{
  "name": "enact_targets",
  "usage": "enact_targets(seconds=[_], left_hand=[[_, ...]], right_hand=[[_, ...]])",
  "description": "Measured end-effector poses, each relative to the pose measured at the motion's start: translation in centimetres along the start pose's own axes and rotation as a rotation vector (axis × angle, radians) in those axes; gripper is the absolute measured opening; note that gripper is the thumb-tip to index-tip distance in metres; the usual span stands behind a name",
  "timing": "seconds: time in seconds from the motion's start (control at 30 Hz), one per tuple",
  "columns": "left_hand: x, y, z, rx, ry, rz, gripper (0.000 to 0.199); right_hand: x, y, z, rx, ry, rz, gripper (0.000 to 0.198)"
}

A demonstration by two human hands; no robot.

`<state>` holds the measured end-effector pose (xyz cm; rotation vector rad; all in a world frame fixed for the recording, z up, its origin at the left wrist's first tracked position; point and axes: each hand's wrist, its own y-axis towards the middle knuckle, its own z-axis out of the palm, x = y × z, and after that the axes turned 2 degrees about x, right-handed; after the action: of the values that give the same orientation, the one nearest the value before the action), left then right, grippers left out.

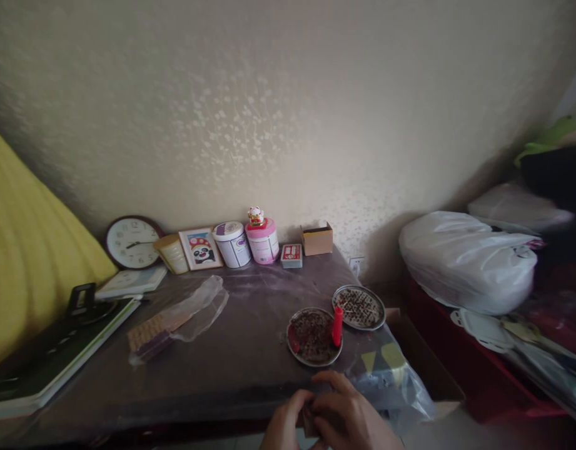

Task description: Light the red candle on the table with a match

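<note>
At the near edge of the table (231, 369), just below the round tray (314, 337) with the red candle (337, 326), left hand (282, 426) and right hand (348, 417) press together, pinching a small dark object (309, 420).

A single head-worn view looks forward and slightly down across a dark table (231, 356) toward a pale wall (288, 112); the clock (132, 242) and tins stand far off. The hands sit closest, cut by the bottom edge
</note>
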<state>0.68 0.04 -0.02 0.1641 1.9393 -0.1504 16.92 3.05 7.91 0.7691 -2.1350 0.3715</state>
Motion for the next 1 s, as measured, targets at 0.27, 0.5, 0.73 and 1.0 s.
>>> enact_targets(seconds=[0.27, 0.5, 0.73, 1.0], left_hand=[[-0.6, -0.4, 0.2, -0.046, 0.103, 0.028, 0.05], [-1.2, -0.4, 0.4, -0.051, 0.095, 0.044, 0.047], [-1.8, -0.6, 0.1, -0.039, -0.098, 0.022, 0.052], [-2.1, -0.5, 0.9, -0.002, -0.628, -0.102, 0.039]], right_hand=[[-0.2, 0.2, 0.4, 0.002, -0.032, 0.018, 0.025], [-0.4, 0.1, 0.7, -0.004, 0.04, 0.05, 0.021], [-0.5, 0.3, 0.5, -0.248, 0.556, 0.041, 0.013], [-0.8, 0.9, 0.7, -0.502, 0.894, 0.171, 0.038]])
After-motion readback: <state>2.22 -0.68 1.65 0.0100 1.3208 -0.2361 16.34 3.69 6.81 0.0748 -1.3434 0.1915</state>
